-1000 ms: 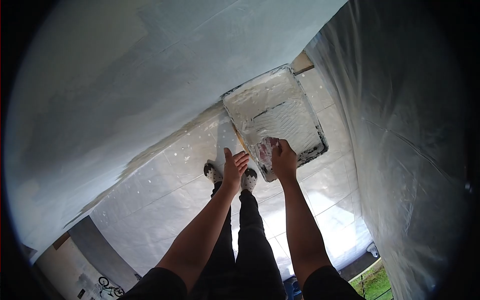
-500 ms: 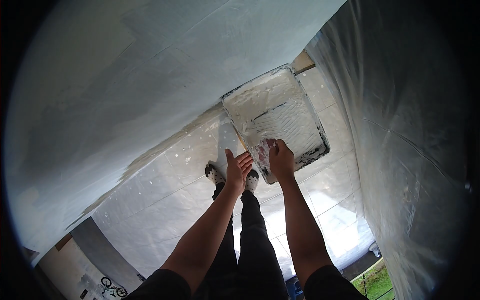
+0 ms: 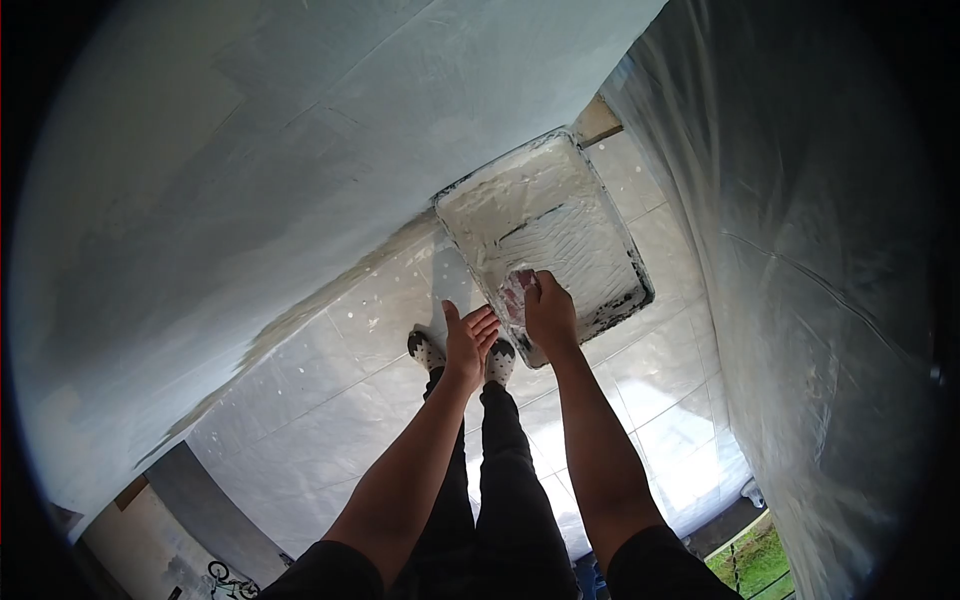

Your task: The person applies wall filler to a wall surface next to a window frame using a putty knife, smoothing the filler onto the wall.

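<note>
My right hand point(image 3: 551, 315) is closed on a flat reddish, paint-smeared piece point(image 3: 516, 293) over the near left part of the paint tray; its exact kind cannot be made out. Thick off-white paint coats the tray point(image 3: 628, 240), and its black rim shows through in places. A ribbed slope fills its nearer half. To the left of the tray's near corner, my left hand point(image 3: 468, 345) is open, palm turned toward the right hand, fingers stretched out and holding nothing.
A pale wall point(image 3: 250, 180) with patchy paint rises on the left. Plastic sheeting point(image 3: 780, 300) hangs on the right. Paint-spotted floor tiles point(image 3: 340, 370) lie under my feet. A wooden piece point(image 3: 597, 121) sits beyond the tray, and a bicycle point(image 3: 230, 580) shows at lower left.
Both hands have shifted slightly left in view, the right one also a little upward with the reddish piece. The tray appears a bit further left too, as the view has moved.
</note>
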Motion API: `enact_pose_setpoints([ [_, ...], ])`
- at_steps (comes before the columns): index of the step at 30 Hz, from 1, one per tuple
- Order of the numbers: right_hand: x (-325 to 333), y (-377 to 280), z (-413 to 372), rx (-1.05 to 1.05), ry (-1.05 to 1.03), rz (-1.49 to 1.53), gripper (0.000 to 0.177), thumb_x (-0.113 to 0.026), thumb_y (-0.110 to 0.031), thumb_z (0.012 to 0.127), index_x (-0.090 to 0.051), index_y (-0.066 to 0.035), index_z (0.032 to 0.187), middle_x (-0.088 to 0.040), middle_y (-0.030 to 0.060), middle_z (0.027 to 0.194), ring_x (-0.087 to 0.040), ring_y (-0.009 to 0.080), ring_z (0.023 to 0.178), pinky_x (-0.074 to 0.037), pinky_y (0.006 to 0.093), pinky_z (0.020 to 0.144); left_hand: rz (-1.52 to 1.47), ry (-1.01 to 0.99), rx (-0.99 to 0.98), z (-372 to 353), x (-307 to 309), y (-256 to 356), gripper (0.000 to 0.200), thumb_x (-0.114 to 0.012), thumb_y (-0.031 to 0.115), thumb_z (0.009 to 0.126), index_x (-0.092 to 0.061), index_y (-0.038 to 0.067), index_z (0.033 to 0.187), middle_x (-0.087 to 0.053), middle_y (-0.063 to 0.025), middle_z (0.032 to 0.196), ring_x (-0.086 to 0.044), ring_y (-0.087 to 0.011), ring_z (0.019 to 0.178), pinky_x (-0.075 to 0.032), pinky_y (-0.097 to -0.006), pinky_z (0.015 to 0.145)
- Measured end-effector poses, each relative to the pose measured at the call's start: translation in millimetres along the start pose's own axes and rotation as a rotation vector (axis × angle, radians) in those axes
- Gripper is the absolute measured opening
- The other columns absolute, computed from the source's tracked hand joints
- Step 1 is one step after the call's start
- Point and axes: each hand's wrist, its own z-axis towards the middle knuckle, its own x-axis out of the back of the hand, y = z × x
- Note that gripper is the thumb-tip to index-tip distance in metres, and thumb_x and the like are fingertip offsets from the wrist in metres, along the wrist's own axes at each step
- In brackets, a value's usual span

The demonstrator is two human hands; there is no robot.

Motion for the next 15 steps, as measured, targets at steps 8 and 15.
enact_pose_setpoints([
  [8,13,12,15,-0.057,-0.093,0.131,0.021,-0.049,-0.019,0.089,-0.057,0.001,0.093,-0.063,0.024,0.082,-0.061,0.0426,0.081,-0.047,0.047,0.073,0.003,-0.006,0.008,0,2,1,0.107,-0.017,0.081,0.085,-0.039,-0.01,0.136,-0.047,-0.0248,0.136,-0.045,-0.0322,0.128,-0.03,-0.0404,0.111],
  [15,20,29,11,-0.057,-0.022,0.122,0.02,-0.053,-0.016,0.088,-0.06,0.001,0.093,-0.062,0.0141,0.074,-0.058,0.0236,0.066,-0.046,0.0379,0.066,-0.009,-0.036,0.006,0,4,3,0.107,-0.017,0.081,0.084,-0.04,-0.011,0.135,-0.048,-0.0251,0.135,-0.046,-0.0322,0.127,-0.031,-0.0406,0.111],
])
